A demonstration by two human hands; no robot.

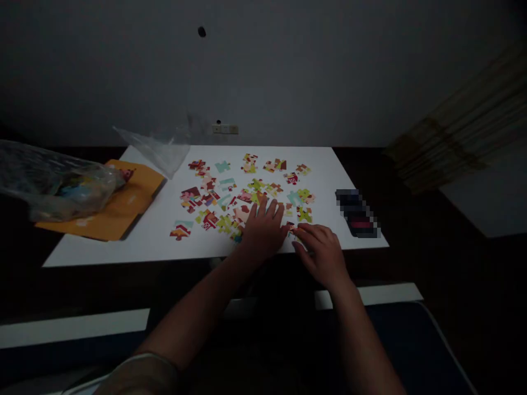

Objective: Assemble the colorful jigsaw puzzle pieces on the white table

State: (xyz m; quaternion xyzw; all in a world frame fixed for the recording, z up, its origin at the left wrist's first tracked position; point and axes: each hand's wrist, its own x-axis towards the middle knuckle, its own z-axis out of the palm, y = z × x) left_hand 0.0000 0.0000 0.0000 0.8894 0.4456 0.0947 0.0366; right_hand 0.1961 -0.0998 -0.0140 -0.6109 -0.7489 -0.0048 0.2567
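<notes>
Several colourful jigsaw pieces [230, 192] lie scattered over a white table [123, 241]. My left hand [263, 227] rests flat on pieces near the table's front edge, its fingers stretched out. My right hand [323, 249] is just to its right with fingers curled, pinching at a small red piece [289, 226] between the two hands. The room is dim and what the fingertips grip is hard to make out.
An orange cardboard box lid [119, 211] lies at the table's left edge. A crumpled clear plastic bag [53, 184] sits on it and another bag [158, 148] behind. A dark blurred object [357, 214] lies at the right edge. Wall sockets [225, 129] sit behind.
</notes>
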